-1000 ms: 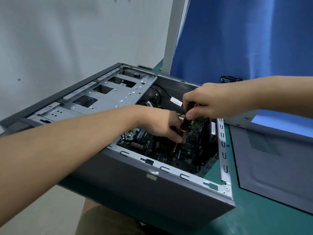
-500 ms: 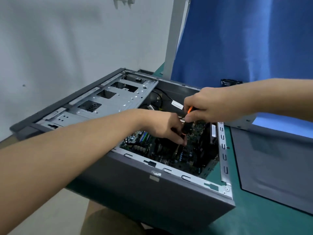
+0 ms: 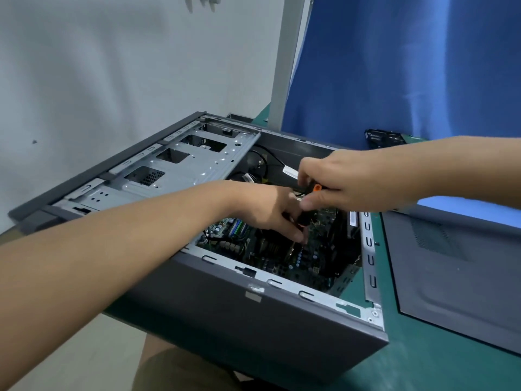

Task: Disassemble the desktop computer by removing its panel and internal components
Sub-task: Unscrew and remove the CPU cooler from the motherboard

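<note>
Head view: the open desktop case (image 3: 253,320) is lying at frame centre on the green mat (image 3: 423,362), its removed side panel (image 3: 456,277) lying at right. A white label (image 3: 290,172) is showing inside (writing too small to read). The right hand (image 3: 346,179) is gripping the orange-and-black screwdriver (image 3: 306,218); the left hand (image 3: 270,215) is pinching its lower end above the motherboard (image 3: 304,258).

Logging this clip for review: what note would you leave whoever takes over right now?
The right hand grips the screwdriver handle; the left hand pinches its lower end, inside the case above the motherboard.
The case lies on its side on the table; the panel lies flat to its right.
Done: panel off.
Left: the screw being worked (tip hidden), motherboard, other inner parts.
</note>
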